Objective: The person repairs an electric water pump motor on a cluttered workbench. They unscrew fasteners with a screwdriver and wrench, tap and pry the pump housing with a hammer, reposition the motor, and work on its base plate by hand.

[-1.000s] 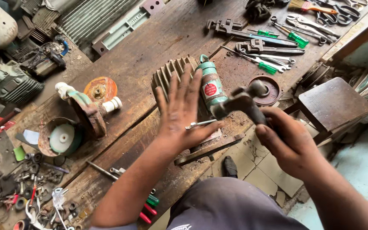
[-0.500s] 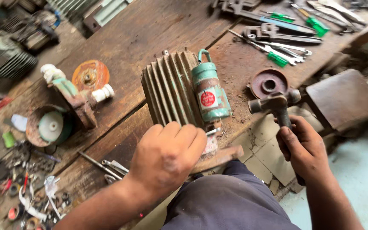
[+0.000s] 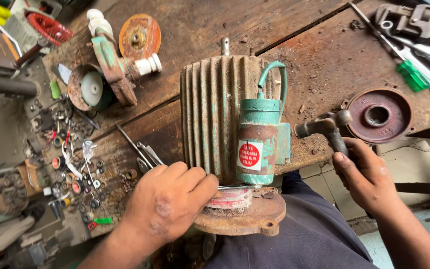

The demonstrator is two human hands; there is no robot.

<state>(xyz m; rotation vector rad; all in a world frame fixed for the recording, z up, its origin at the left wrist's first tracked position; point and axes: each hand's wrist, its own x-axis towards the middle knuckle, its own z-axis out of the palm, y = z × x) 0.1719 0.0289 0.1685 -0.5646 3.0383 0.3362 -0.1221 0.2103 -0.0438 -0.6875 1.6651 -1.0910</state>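
With the left hand [image 3: 167,201] closed on a thin tool at the motor [image 3: 225,114] end, and the right hand [image 3: 367,174] gripping the hammer [image 3: 327,128] beside it, striking that tool appears next.

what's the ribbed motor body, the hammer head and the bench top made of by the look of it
Ribbed motor body: looks like cast metal, probably iron, with worn green paint and brown rust along the fins. Hammer head, held by the right hand: dull grey metal, likely steel. Bench top: wood, with dark stained planks, visible grain and gaps between boards.
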